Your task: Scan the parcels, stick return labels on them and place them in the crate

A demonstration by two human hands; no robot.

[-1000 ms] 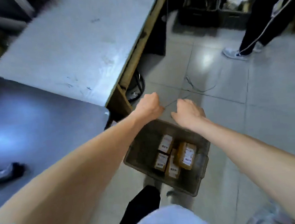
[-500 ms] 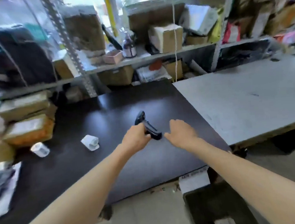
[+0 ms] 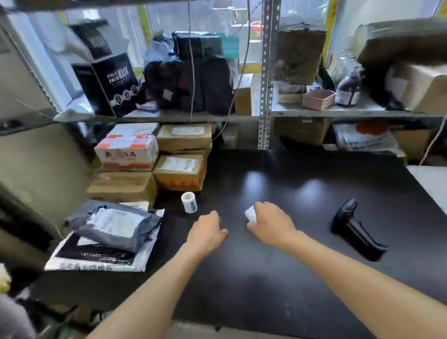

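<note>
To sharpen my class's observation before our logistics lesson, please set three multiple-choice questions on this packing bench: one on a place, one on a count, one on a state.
1. Where is the black scanner?
A. on the shelf
B. on the black table, right of the right hand
C. on the floor

2. How many white label rolls show on the table?
A. two
B. four
C. none

3. What does the left hand hold?
A. the scanner
B. a grey mailer
C. nothing

Answers:
1 B: the scanner lies unheld on the table, beyond the right hand.
2 A: one roll stands near the cardboard boxes and one shows at the right hand.
3 C: the left hand's fingers are curled with nothing in them.
</note>
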